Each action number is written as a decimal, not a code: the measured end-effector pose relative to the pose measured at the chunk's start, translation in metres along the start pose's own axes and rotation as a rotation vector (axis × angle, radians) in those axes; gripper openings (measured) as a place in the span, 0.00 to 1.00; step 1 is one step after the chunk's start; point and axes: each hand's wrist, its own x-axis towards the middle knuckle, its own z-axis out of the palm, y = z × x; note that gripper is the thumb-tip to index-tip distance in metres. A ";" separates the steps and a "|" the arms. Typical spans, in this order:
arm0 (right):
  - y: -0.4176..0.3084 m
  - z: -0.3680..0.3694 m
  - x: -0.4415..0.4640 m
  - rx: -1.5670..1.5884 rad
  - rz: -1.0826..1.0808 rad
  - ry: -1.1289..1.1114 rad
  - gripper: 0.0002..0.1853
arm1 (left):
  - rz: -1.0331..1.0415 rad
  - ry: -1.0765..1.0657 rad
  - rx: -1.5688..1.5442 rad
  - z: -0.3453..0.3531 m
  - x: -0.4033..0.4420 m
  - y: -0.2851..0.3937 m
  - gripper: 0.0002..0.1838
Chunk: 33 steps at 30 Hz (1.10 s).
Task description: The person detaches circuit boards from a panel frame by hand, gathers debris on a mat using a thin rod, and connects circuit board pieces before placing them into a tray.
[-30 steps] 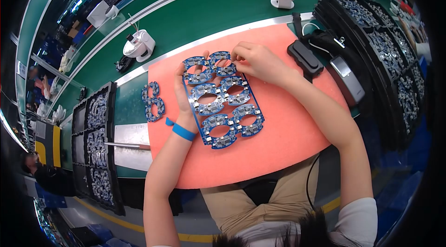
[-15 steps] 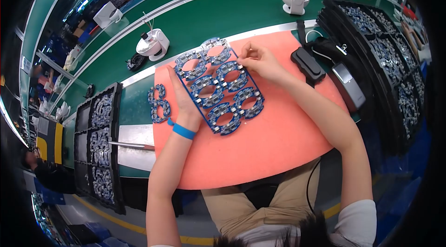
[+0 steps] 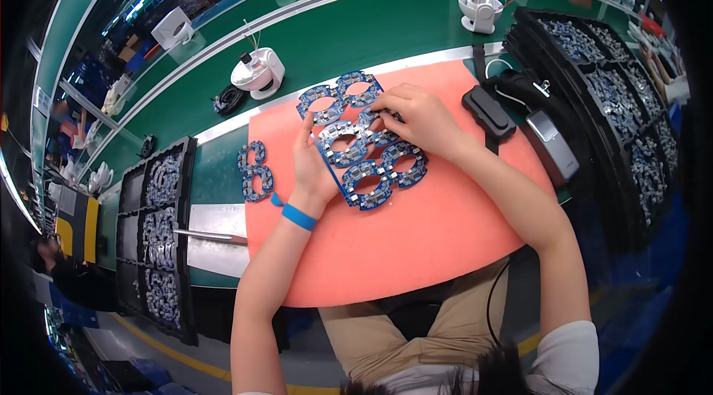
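Observation:
A blue circuit board panel, made of several joined ring-shaped boards, is held tilted above the salmon-coloured mat. My left hand grips its left edge, thumb up along the side and the other fingers hidden beneath. My right hand reaches over the panel from the right, its bent fingertips closed on the middle ring of the right column. That hand covers part of this ring. On the mat's left edge, apart from both hands, lies a separate pair of joined ring boards.
Left stands a black tray of boards, beside tweezers. Stacked black trays with more boards stand right, near a black case and a grey power bank. White devices stand on the green bench behind.
My right hand has moved from the panel's upper right edge inward over its middle ring. The panel has tilted flatter, and my left hand has shifted slightly right with it.

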 end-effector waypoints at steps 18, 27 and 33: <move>-0.007 -0.002 0.003 -0.142 -0.349 0.063 0.07 | 0.010 -0.021 -0.085 -0.007 -0.001 -0.003 0.33; -0.018 -0.001 0.003 0.080 0.039 -0.199 0.09 | -0.004 -0.077 -0.025 -0.009 -0.001 -0.003 0.32; -0.010 0.011 0.003 -0.076 -0.323 -0.016 0.09 | 0.013 -0.087 -0.044 -0.005 0.002 -0.005 0.32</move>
